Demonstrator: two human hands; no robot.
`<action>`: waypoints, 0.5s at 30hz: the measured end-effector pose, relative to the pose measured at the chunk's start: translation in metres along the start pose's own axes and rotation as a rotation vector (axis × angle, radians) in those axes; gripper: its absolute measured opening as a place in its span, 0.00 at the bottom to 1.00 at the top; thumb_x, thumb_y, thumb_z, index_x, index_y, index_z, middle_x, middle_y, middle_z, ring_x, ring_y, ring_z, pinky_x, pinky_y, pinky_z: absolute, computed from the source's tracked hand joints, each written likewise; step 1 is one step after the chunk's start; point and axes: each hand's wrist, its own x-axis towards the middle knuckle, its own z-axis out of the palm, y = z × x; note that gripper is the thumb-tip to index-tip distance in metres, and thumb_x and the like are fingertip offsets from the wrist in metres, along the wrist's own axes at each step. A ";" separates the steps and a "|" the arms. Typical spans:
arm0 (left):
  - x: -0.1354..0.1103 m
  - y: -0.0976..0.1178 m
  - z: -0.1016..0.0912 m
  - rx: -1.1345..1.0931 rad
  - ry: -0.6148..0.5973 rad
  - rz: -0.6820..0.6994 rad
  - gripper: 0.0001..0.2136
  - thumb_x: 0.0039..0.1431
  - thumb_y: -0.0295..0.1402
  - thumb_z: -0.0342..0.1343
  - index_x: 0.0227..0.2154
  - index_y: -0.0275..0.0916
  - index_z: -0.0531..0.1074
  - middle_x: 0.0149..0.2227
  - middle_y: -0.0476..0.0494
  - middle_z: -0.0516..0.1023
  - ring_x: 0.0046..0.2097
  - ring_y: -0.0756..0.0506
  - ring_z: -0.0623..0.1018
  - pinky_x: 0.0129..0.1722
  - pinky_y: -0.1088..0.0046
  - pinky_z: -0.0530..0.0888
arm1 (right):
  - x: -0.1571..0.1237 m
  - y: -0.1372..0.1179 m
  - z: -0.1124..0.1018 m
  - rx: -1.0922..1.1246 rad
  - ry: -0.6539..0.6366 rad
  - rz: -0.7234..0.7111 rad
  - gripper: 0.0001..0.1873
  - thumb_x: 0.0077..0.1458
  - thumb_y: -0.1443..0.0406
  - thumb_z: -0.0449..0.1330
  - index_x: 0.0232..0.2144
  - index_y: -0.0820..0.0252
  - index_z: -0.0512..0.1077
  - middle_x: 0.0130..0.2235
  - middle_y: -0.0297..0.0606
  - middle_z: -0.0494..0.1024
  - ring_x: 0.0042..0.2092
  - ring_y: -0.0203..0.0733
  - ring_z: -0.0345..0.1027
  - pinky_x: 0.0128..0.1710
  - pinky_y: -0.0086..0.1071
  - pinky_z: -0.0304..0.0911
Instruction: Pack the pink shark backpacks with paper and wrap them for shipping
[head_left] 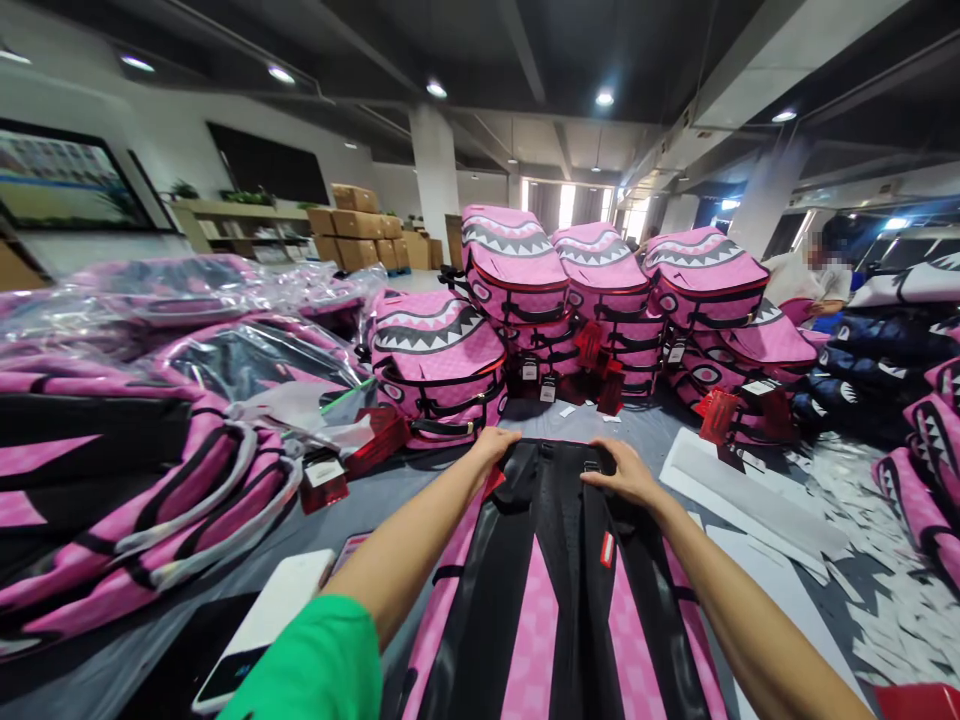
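Gripping smooth black, pink-checked, rounded-sided backpack (570, 590) | left hand (495, 445): pinching top corner | right hand (627, 474): pinching top edge

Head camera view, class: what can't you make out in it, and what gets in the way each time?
All in the head view:
The held backpack, front and contents: hidden by its strap side, which faces the camera.
Its lower end: cut off by the bottom edge.
White device, one side: partly covered by the green sleeve.
Red tags, any print: too small.
Pink bags at right: cut off by the right edge.
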 end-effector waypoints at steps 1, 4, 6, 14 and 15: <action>0.006 0.000 0.007 0.021 -0.002 -0.005 0.14 0.64 0.41 0.58 0.31 0.34 0.74 0.32 0.47 0.78 0.35 0.47 0.79 0.38 0.67 0.76 | -0.001 0.002 0.002 0.034 0.024 -0.011 0.30 0.51 0.50 0.67 0.52 0.55 0.71 0.52 0.43 0.77 0.53 0.51 0.70 0.56 0.47 0.61; 0.014 0.001 0.019 0.135 0.037 0.026 0.12 0.65 0.40 0.58 0.35 0.34 0.74 0.36 0.46 0.78 0.38 0.47 0.79 0.42 0.65 0.76 | -0.006 0.008 0.007 0.094 0.107 -0.047 0.28 0.49 0.50 0.68 0.49 0.56 0.72 0.48 0.41 0.78 0.50 0.50 0.71 0.53 0.45 0.64; 0.011 0.003 0.022 0.206 0.054 0.105 0.11 0.65 0.39 0.57 0.33 0.35 0.75 0.35 0.45 0.79 0.40 0.45 0.79 0.45 0.63 0.75 | -0.010 0.010 0.011 0.097 0.160 -0.066 0.27 0.49 0.51 0.69 0.48 0.57 0.72 0.46 0.41 0.79 0.49 0.50 0.72 0.54 0.46 0.64; -0.068 -0.026 0.032 0.288 0.008 0.654 0.15 0.55 0.33 0.61 0.46 0.39 0.74 0.51 0.40 0.76 0.56 0.38 0.72 0.58 0.59 0.67 | -0.043 -0.015 0.034 -0.183 0.297 -0.082 0.22 0.57 0.57 0.64 0.52 0.58 0.70 0.50 0.48 0.77 0.53 0.56 0.70 0.57 0.52 0.63; -0.079 -0.037 0.033 0.290 0.020 0.681 0.18 0.55 0.30 0.60 0.49 0.39 0.72 0.54 0.38 0.73 0.58 0.38 0.70 0.60 0.57 0.66 | -0.052 -0.019 0.037 -0.221 0.283 -0.078 0.22 0.58 0.59 0.63 0.53 0.58 0.69 0.50 0.49 0.77 0.54 0.56 0.69 0.57 0.52 0.63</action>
